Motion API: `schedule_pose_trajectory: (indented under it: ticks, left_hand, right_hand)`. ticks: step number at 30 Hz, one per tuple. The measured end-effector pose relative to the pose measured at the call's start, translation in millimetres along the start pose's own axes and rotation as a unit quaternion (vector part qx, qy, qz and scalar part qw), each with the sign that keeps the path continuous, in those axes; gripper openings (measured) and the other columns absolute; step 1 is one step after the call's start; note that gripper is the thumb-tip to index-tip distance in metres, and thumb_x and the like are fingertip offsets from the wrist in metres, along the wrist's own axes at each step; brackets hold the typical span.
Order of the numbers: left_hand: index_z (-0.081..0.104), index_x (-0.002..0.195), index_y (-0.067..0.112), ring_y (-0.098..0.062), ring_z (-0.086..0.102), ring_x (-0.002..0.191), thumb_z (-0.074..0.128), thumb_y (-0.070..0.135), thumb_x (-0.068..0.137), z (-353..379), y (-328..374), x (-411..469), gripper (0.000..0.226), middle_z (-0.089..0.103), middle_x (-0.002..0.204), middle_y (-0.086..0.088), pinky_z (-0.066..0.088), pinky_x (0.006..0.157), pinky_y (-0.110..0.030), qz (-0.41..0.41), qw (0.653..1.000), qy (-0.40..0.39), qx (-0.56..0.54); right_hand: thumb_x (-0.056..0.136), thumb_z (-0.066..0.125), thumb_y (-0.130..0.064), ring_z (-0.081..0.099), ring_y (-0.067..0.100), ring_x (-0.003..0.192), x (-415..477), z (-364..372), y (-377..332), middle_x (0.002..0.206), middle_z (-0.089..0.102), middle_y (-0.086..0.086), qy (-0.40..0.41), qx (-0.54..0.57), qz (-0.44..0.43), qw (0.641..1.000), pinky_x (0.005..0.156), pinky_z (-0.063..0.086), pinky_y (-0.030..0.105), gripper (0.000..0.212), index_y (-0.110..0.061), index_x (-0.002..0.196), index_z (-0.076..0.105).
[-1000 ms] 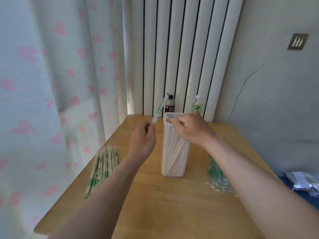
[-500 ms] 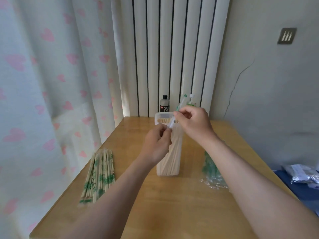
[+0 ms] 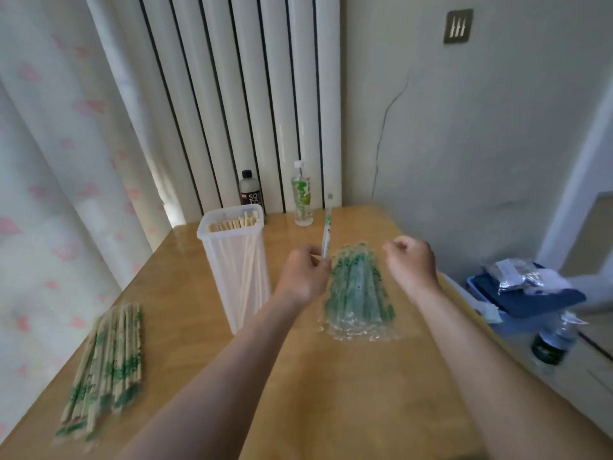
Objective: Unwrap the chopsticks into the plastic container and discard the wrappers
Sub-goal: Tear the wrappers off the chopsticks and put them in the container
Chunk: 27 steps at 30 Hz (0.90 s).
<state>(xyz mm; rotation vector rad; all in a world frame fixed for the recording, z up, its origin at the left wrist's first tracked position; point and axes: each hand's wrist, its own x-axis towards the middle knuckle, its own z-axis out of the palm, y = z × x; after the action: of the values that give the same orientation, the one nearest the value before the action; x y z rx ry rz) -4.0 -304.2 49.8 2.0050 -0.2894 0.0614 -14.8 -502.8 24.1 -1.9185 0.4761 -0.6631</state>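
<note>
Head view, single frame. A wooden table [image 3: 348,393] fills the lower half of the picture.

1. Plastic container [image 3: 237,260]: tall, clear and lidless, it stands upright just left of frame centre. Bare chopsticks [image 3: 235,224] stand inside it, with their ends showing at the rim.
2. Left hand [image 3: 303,277]: located at frame centre, just right of the container. Its fingers are curled and pinch the lower end of a single wrapper [image 3: 326,237], a thin clear sleeve with green print. The sleeve points up and away from the hand, and looks flat and empty.
3. Right hand [image 3: 413,263]: located right of centre, level with the left hand and apart from it. Its fingers are clenched in a loose fist with nothing visible between them.
4. Discarded wrappers [image 3: 360,293]: a heap of clear, green-printed sleeves lies on the table between and below the two hands.
5. Wrapped chopsticks [image 3: 106,366]: a row lies flat at the lower left of the frame, well apart from the container.
6. Background: a dark soda bottle [image 3: 251,190] and a clear bottle with a green label [image 3: 302,197] stand at the far table edge, against a white radiator [image 3: 232,94]. A blue bin [image 3: 524,297] sits beyond the table at the right edge of the frame.
</note>
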Motion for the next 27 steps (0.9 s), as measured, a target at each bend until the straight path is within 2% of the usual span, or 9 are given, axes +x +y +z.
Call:
schedule_pose_trajectory:
  ticks: [4, 8, 11, 15, 17, 20, 22, 24, 27]
  left_hand:
    - [0.053, 0.117, 0.014, -0.014, 0.06, 0.075, 0.06, 0.023, 0.099, 33, -5, 22, 0.021, 0.061, 0.086, -0.002, 0.051, 0.065, -0.029, -0.026, 0.997, -0.031, 0.069]
    - [0.059, 0.122, 0.011, -0.022, 0.062, 0.09, 0.061, 0.026, 0.097, 61, -13, 48, 0.029, 0.064, 0.1, -0.006, 0.047, 0.072, -0.029, -0.031, 0.986, -0.035, 0.159]
    - [0.065, 0.116, 0.011, -0.026, 0.061, 0.097, 0.06, 0.027, 0.096, 74, -18, 60, 0.026, 0.066, 0.109, -0.009, 0.045, 0.074, -0.029, -0.022, 0.969, -0.039, 0.242]
    - [0.069, 0.087, 0.009, -0.028, 0.064, 0.087, 0.059, 0.024, 0.093, 85, -25, 65, 0.019, 0.069, 0.089, -0.011, 0.054, 0.074, -0.038, -0.02, 0.956, -0.041, 0.291]
    - [0.063, 0.076, 0.011, -0.024, 0.061, 0.078, 0.059, 0.022, 0.09, 87, -26, 66, 0.019, 0.063, 0.077, -0.007, 0.049, 0.065, -0.035, -0.022, 0.952, -0.041, 0.304]
    - [0.048, 0.062, 0.018, -0.02, 0.045, 0.059, 0.06, 0.021, 0.088, 88, -29, 68, 0.029, 0.044, 0.061, -0.001, 0.034, 0.054, -0.029, -0.012, 0.95, -0.047, 0.31]
    - [0.046, 0.061, 0.019, -0.018, 0.038, 0.054, 0.059, 0.022, 0.089, 86, -30, 67, 0.032, 0.039, 0.057, 0.0, 0.029, 0.051, -0.027, -0.005, 0.952, -0.048, 0.302]
    - [0.052, 0.065, 0.018, -0.018, 0.04, 0.055, 0.058, 0.023, 0.092, 85, -29, 65, 0.028, 0.043, 0.06, -0.001, 0.029, 0.048, -0.026, -0.003, 0.953, -0.042, 0.299]
    - [0.064, 0.078, 0.008, -0.02, 0.051, 0.066, 0.056, 0.024, 0.093, 81, -26, 62, 0.024, 0.058, 0.074, -0.005, 0.042, 0.056, -0.028, 0.0, 0.96, -0.039, 0.277]
  right_hand:
    - [0.099, 0.05, -0.017, 0.044, 0.024, 0.059, -5, -16, 70, 0.064, 0.048, 0.006, -0.017, -0.111, 0.055, 0.992, 0.054, 0.029, 0.034, 0.031, -0.003, 0.072, 0.052]
    - [0.099, 0.05, -0.014, 0.029, 0.02, 0.054, -14, -15, 103, 0.059, 0.029, 0.004, -0.022, -0.127, 0.025, 0.991, 0.054, 0.018, 0.035, 0.039, -0.015, 0.065, 0.03]
    - [0.097, 0.05, -0.016, 0.024, 0.02, 0.056, -12, -13, 104, 0.061, 0.024, 0.005, -0.026, -0.127, 0.014, 0.991, 0.057, 0.016, 0.035, 0.038, -0.016, 0.066, 0.027]
    - [0.094, 0.053, -0.019, 0.025, 0.021, 0.055, -10, -11, 106, 0.058, 0.027, 0.005, -0.029, -0.142, 0.014, 0.989, 0.056, 0.016, 0.035, 0.04, -0.016, 0.064, 0.028]
    - [0.093, 0.054, -0.019, 0.026, 0.021, 0.054, -9, -11, 108, 0.057, 0.028, 0.004, -0.028, -0.133, 0.014, 0.991, 0.055, 0.018, 0.035, 0.04, -0.016, 0.063, 0.028]
    - [0.092, 0.053, -0.019, 0.026, 0.022, 0.054, -9, -10, 109, 0.056, 0.029, 0.004, -0.027, -0.128, 0.01, 0.991, 0.054, 0.018, 0.035, 0.039, -0.017, 0.062, 0.028]
    - [0.091, 0.053, -0.019, 0.027, 0.021, 0.054, -9, -10, 109, 0.056, 0.03, 0.004, -0.025, -0.13, 0.007, 0.991, 0.054, 0.018, 0.035, 0.039, -0.017, 0.061, 0.029]
    - [0.091, 0.054, -0.019, 0.028, 0.021, 0.054, -10, -11, 109, 0.055, 0.031, 0.003, -0.024, -0.127, 0.006, 0.992, 0.053, 0.019, 0.034, 0.039, -0.017, 0.061, 0.029]
    - [0.09, 0.054, -0.018, 0.027, 0.02, 0.054, -9, -11, 110, 0.056, 0.029, 0.002, -0.019, -0.117, 0.007, 0.993, 0.054, 0.019, 0.034, 0.038, -0.017, 0.061, 0.028]
